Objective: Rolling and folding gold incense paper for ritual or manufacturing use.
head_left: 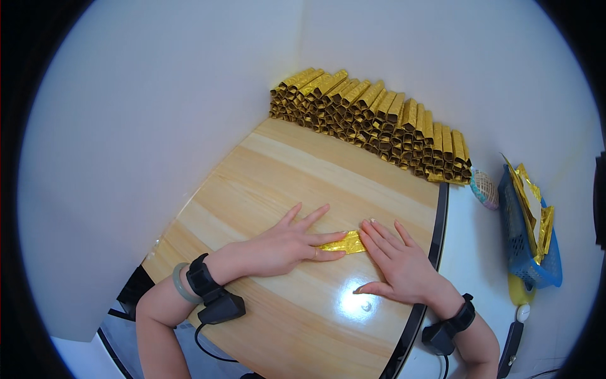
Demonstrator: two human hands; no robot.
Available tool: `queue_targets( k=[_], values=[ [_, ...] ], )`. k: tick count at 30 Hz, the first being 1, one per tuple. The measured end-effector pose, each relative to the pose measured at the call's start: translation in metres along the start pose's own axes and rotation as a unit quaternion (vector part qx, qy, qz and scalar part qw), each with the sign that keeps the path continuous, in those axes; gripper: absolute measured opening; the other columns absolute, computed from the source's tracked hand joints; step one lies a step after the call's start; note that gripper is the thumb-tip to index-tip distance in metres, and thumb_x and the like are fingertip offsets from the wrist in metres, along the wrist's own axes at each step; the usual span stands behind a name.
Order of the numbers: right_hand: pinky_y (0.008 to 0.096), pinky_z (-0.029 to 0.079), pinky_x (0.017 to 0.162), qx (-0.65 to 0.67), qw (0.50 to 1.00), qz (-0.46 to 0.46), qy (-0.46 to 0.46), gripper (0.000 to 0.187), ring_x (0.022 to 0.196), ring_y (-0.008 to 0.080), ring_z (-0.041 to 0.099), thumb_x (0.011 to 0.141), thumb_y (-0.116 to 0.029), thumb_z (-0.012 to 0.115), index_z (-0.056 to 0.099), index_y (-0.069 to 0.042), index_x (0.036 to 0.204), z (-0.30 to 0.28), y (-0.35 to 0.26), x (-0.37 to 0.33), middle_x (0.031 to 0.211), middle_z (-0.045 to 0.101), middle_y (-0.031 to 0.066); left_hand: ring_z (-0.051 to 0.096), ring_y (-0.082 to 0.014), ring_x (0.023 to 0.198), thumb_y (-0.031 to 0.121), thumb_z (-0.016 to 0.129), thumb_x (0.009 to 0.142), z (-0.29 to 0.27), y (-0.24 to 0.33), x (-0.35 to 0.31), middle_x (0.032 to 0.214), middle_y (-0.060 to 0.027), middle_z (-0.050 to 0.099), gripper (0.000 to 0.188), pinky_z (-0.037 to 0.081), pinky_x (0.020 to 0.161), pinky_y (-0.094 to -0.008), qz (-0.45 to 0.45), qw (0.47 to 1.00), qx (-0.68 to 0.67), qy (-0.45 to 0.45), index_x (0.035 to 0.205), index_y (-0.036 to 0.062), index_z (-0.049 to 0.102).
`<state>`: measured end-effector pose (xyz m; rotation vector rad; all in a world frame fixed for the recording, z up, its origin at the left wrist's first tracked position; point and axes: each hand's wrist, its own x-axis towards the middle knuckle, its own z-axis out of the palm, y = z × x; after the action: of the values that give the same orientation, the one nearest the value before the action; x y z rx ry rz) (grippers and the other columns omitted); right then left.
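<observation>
A small flat piece of gold foil paper (353,242) lies on the wooden table (271,183), between my two hands. My left hand (287,245) rests over its left end, fingers stretched and spread, with the lower fingers pressing on the foil. My right hand (398,262) lies flat at the foil's right end, its fingers extended and the thumb held apart. Part of the foil is hidden under the fingers of both hands. Neither hand grips anything.
Along the far wall is a high stack of folded gold paper tubes (372,120), open ends facing me. At the right, a blue plastic basket (549,271) holds gold sheets. A woven oval item (485,189) leans near the stack. A dark strip (440,221) edges the table.
</observation>
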<state>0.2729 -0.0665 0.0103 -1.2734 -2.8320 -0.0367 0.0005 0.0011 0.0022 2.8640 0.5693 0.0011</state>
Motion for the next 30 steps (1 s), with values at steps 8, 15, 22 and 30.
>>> queue_targets(
  k=[8,15,22,30],
  values=[
    [0.0444,0.022,0.117,0.079,0.996,-0.032,-0.009,0.092,0.143,0.0333,0.026,0.090,-0.066,0.045,0.027,0.005,0.145,0.005,-0.001,0.011,0.152,0.027,0.0239,0.007,-0.0358,0.148,0.003,0.045,0.088,0.003,-0.001,-0.003,0.158,0.0034,0.025,0.058,0.008,0.114,-0.0654,0.000,1.000,0.005,0.007,0.140,0.0296,0.049],
    [0.0437,0.021,0.117,0.110,0.994,-0.017,-0.014,0.088,0.143,0.0335,0.026,0.091,-0.062,0.046,0.026,0.005,0.146,0.005,0.005,0.007,0.153,0.026,0.0235,0.009,-0.0365,0.147,0.005,0.045,0.089,0.001,0.001,-0.004,0.157,0.0025,0.027,0.057,0.010,0.113,-0.0665,-0.005,0.999,0.033,0.024,0.139,0.0310,0.051],
    [0.0444,0.021,0.117,0.087,0.996,0.026,-0.028,0.090,0.143,0.0326,0.024,0.091,-0.062,0.046,0.023,0.004,0.147,0.004,0.012,-0.002,0.154,0.024,0.0223,0.010,-0.0380,0.147,0.003,0.052,0.083,0.007,-0.003,-0.011,0.158,0.0033,0.024,0.066,0.014,0.109,-0.0709,0.003,0.997,0.064,0.040,0.140,0.0340,0.048],
    [0.0448,0.018,0.118,0.072,0.996,0.043,-0.030,0.091,0.144,0.0318,0.023,0.092,-0.063,0.043,0.020,0.005,0.148,0.006,0.012,-0.005,0.155,0.023,0.0221,0.013,-0.0416,0.145,0.004,0.053,0.083,0.013,-0.003,-0.028,0.158,0.0008,0.025,0.065,0.019,0.105,-0.0744,-0.014,0.996,0.079,0.035,0.142,0.0318,0.046]
  ],
)
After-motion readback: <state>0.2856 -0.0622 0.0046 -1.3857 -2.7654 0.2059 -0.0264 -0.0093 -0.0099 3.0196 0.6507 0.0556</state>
